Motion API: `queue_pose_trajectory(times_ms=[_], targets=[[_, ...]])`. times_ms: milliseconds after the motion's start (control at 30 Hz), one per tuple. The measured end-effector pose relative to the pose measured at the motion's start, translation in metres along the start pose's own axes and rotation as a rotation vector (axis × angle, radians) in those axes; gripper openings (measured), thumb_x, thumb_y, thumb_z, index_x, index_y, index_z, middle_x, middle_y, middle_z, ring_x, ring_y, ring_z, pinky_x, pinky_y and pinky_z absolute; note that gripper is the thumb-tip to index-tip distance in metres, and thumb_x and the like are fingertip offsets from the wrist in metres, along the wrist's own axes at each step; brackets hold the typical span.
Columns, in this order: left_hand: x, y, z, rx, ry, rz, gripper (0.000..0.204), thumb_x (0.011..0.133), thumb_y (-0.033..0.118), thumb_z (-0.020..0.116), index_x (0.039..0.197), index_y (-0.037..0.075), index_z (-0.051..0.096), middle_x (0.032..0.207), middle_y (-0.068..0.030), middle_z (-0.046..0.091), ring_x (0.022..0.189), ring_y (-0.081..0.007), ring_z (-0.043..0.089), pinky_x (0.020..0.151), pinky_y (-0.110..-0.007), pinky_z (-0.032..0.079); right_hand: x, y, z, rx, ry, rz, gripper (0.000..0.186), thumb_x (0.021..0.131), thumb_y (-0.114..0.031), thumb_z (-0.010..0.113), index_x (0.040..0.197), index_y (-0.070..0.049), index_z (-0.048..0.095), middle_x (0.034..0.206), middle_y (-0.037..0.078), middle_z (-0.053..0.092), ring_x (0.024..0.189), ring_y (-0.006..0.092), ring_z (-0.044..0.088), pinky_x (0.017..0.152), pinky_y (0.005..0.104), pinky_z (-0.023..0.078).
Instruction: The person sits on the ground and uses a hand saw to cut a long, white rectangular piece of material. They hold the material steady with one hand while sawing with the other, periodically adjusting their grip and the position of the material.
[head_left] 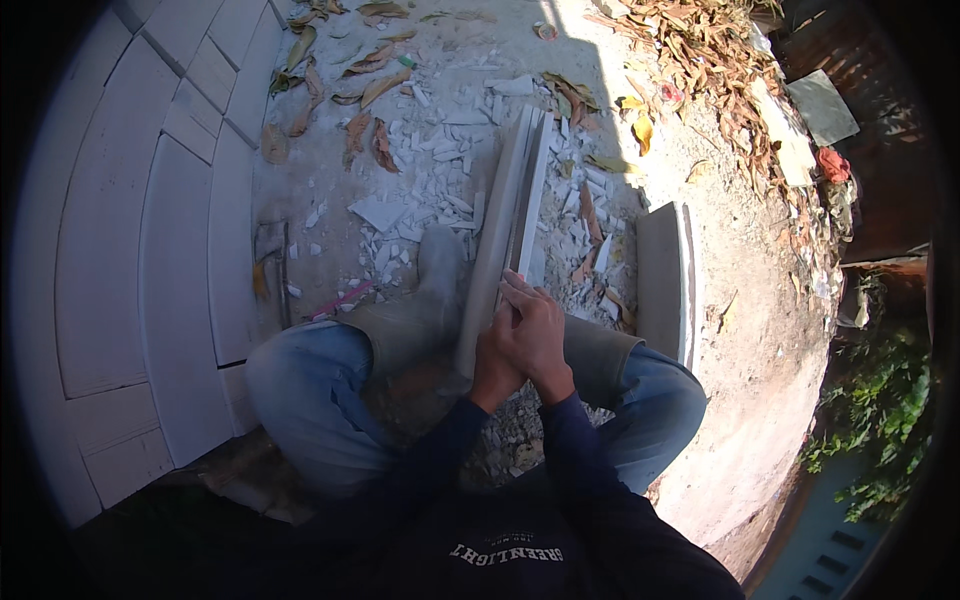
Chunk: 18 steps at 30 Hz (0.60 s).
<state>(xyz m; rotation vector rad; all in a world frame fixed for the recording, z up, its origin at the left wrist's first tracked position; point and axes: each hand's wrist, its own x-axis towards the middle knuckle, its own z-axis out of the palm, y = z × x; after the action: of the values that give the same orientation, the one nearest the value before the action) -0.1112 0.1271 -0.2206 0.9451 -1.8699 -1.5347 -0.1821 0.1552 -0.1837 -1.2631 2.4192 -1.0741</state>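
A long grey moulded length with a groove along it lies lengthwise between my bent legs, pointing away from me. My right hand and my left hand come together over its near part, the right overlapping the left. The fingers of both are closed and pressed down at the groove, pointing forward along it. Whatever they may hold is hidden beneath them.
White broken chips and dry leaves litter the ground. A grey slab stands at the right. Stacked pale panels line the left. A hammer-like tool lies beside them, near a pink strip.
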Motion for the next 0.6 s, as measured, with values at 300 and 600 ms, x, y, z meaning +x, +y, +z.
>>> queue_pose_trajectory(times_ms=[300,600], targets=[[0.149,-0.009,0.037,0.325,-0.049,0.175,0.031,0.086,0.017,0.069,0.111,0.000,0.065,0.104,-0.0247,0.071,0.101,-0.0436,0.066,0.086,-0.050,0.052,0.154,0.048,-0.009,-0.059,0.047,0.105,0.029,0.081,-0.012,0.059,0.096,0.004,0.077,0.106,0.023,0.073,0.096,0.0434,0.069,0.092,0.0477,0.054],[-0.020,0.003,-0.004,0.055,-0.042,0.079,0.058,0.087,0.023,0.074,0.137,0.003,0.051,0.119,-0.0226,0.069,0.113,-0.0406,0.064,0.091,-0.045,0.053,-0.018,0.001,-0.005,0.064,0.030,0.020,0.032,0.082,-0.009,0.058,0.105,0.004,0.076,0.116,0.022,0.072,0.105,0.0399,0.070,0.098,0.0403,0.053]])
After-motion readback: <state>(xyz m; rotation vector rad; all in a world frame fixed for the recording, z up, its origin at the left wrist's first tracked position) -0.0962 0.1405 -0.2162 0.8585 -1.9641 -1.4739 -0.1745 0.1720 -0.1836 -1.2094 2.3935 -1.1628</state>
